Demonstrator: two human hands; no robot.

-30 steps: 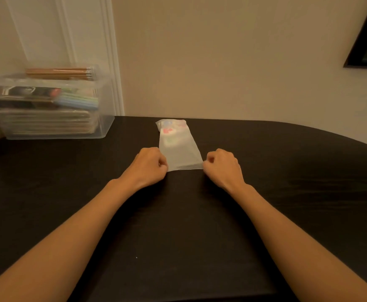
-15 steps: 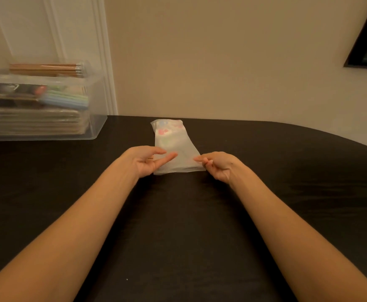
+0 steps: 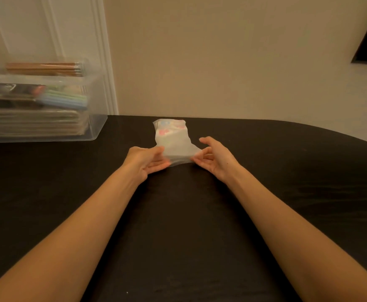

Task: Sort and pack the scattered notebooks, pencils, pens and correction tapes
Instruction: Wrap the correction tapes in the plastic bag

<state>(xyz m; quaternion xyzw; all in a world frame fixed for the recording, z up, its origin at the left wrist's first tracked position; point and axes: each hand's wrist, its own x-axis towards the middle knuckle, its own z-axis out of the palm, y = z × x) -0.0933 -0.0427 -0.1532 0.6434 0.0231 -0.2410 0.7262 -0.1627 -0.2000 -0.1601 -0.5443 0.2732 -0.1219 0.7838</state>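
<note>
A small translucent plastic bag (image 3: 173, 140) lies on the dark table (image 3: 178, 214) near its far edge, with pink and pale blue items showing dimly at its far end. My left hand (image 3: 146, 161) pinches the bag's near left corner between thumb and fingers. My right hand (image 3: 214, 159) pinches the near right corner, its other fingers spread. The near edge of the bag is lifted and stretched between the two hands.
A clear plastic box (image 3: 40, 110) stands at the table's back left, holding stacked notebooks, a dark packet and pastel pens. A bundle of orange pencils (image 3: 45, 68) lies on top of it. The wall runs right behind the table.
A second ago both hands were fists at the bag's near corners. They loosened, then took the corners again with palms turned up, lifting and spreading the bag's near edge.
</note>
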